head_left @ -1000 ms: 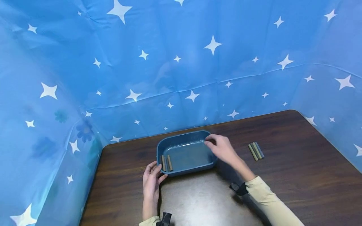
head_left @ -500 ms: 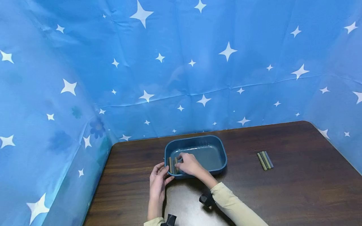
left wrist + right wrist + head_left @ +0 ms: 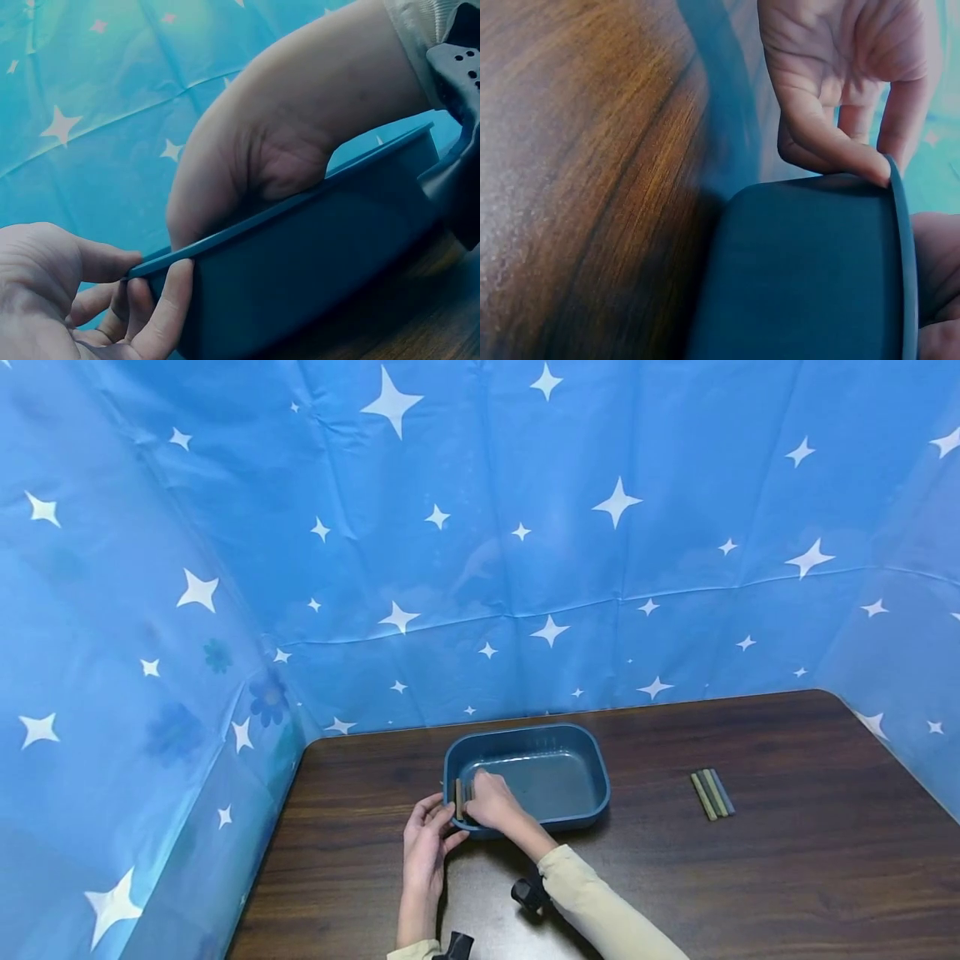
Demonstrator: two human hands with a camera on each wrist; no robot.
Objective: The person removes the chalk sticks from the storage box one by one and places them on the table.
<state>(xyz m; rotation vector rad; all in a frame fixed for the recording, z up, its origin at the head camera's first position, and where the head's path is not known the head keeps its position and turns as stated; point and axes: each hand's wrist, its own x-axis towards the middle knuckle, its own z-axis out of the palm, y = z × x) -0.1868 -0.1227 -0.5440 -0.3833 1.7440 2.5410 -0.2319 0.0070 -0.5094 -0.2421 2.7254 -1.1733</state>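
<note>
A blue rectangular tray (image 3: 551, 781) stands on the dark wooden table. My left hand (image 3: 425, 847) grips its near left corner; in the left wrist view, the thumb (image 3: 112, 264) lies at the rim with fingers (image 3: 171, 307) against the outer wall. My right hand (image 3: 493, 803) reaches down into the tray's left end, fingertips right beside thin tan sticks (image 3: 458, 800) lying there. Those fingertips are hidden behind the hand and the wall, so I cannot tell whether they pinch a stick. The right wrist view shows part of this hand (image 3: 937, 277) behind the rim.
Several thin sticks (image 3: 712, 794), greenish and blue-grey, lie side by side on the table (image 3: 817, 827) to the right of the tray. A blue curtain with white stars (image 3: 551, 631) hangs behind the table's back edge and along its sides.
My right hand has moved from the tray's right end to the sticks at its left end. The sticks there now lie closer together. My left hand stays on the corner. The head view has shifted.
</note>
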